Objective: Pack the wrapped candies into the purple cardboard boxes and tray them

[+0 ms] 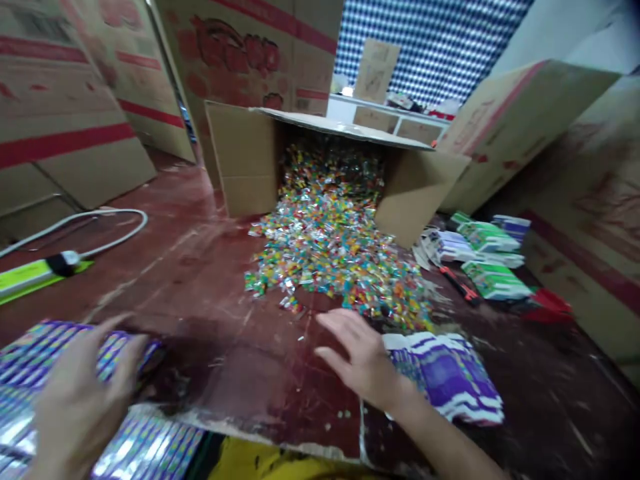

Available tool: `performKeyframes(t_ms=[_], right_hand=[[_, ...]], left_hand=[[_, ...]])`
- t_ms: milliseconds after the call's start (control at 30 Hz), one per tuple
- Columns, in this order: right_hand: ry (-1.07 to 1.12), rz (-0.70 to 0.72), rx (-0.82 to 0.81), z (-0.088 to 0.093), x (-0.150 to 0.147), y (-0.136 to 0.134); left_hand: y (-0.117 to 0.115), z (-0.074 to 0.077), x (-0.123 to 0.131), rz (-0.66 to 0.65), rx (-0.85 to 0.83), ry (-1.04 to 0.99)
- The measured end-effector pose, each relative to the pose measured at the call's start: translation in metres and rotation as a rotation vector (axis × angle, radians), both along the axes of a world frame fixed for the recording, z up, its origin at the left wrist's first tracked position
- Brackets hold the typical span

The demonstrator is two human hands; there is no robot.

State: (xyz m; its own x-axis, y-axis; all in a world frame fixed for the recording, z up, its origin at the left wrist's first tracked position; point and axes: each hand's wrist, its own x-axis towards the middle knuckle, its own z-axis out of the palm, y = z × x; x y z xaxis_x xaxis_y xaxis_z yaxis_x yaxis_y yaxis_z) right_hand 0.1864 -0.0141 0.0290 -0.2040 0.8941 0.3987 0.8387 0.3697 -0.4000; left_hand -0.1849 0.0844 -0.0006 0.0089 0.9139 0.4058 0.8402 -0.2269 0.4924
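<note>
My left hand (83,390), slightly blurred, is at the lower left with fingers and thumb apart. It is over or touching a row of small purple patterned packets (37,353) at the table's edge; which, I cannot tell. My right hand (357,360) hovers near the table's front, thumb and fingers apart, nothing between them. Just beyond it spreads a heap of small, bright, shiny wrapped candies (330,247), spilling from a cardboard box (247,160) lying on its side. Beside my right wrist lies a stack of flat purple-and-white bags (450,377).
More shiny packets (150,447) lie below the table edge at lower left. A power strip (30,280) with a white cord is at left. Green-and-white bag stacks (495,280) and a red-handled tool (459,285) lie at right. Large cartons (240,60) stand around the table (200,280).
</note>
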Motion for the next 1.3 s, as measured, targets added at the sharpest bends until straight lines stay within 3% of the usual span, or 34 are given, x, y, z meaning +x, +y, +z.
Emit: performKeyframes(t_ms=[33,133,200,300,433,667,867,967,1067,1167,1300], right_hand=[[-0.036,-0.105,0.024,-0.002,0.033,-0.020],[-0.208,-0.408,-0.014,-0.014,0.121,-0.077],[-0.322,-0.587,-0.092,-0.029,0.160,-0.108],[-0.461,-0.731,-0.191,-0.057,0.180,-0.134],[-0.515,-0.780,-0.258,-0.086,0.154,-0.129],[-0.445,-0.798,-0.269,-0.085,0.114,-0.110],[-0.373,-0.678,-0.308,-0.073,0.085,-0.099],[-0.361,-0.672,-0.312,-0.061,0.094,-0.103],[-0.368,-0.869,-0.262,-0.054,0.125,-0.118],[-0.398,-1.040,-0.240,-0.064,0.151,-0.134],[-0.446,-0.977,-0.287,-0.086,0.149,-0.137]], left_hand=[[-0.008,-0.008,0.031,-0.056,0.052,-0.052],[-0.040,-0.029,0.127,-0.490,0.037,-0.043],[-0.063,-0.038,0.180,-0.726,-0.004,0.039],[-0.092,-0.038,0.237,-0.978,-0.087,0.143],[-0.112,-0.032,0.279,-1.149,-0.151,0.292],[-0.112,-0.049,0.289,-1.068,-0.072,0.432],[-0.107,-0.062,0.277,-1.010,0.122,0.497],[-0.104,-0.061,0.270,-0.962,0.177,0.506],[-0.103,-0.055,0.266,-0.929,0.172,0.510],[-0.105,-0.050,0.269,-0.960,0.144,0.511],[-0.110,-0.052,0.279,-1.044,0.109,0.503]])
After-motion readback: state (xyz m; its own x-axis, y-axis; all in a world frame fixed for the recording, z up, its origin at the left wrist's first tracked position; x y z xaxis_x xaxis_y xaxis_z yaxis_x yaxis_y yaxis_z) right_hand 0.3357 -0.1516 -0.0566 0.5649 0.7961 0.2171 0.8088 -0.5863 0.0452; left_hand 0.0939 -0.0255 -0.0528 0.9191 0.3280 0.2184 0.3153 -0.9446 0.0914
